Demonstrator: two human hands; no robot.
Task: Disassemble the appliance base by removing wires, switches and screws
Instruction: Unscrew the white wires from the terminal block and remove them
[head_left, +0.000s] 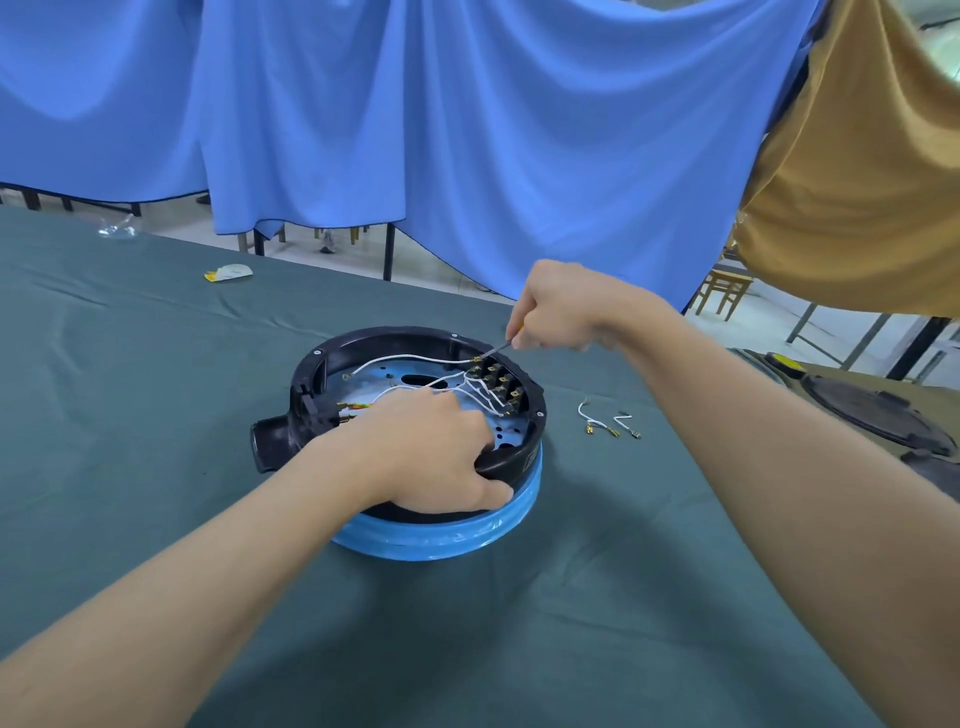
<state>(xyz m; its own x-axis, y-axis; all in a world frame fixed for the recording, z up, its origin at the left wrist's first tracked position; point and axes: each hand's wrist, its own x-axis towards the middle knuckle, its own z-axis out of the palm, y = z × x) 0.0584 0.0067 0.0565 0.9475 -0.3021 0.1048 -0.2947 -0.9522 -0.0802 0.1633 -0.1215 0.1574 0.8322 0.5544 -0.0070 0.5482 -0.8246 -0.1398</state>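
Observation:
The round black appliance base lies upside down on a blue-wrapped ring in the middle of the table. Inside it, white wires run to a black switch block at the right wall. My left hand grips the near rim of the base, thumb outside, fingers inside. My right hand holds a thin metal tool whose tip touches the top terminal of the switch block.
Two loose white wires with terminals lie on the green cloth right of the base. A black-and-olive cover sits at the right edge. A yellow-white scrap and clear plastic lie far left. Blue curtains hang behind.

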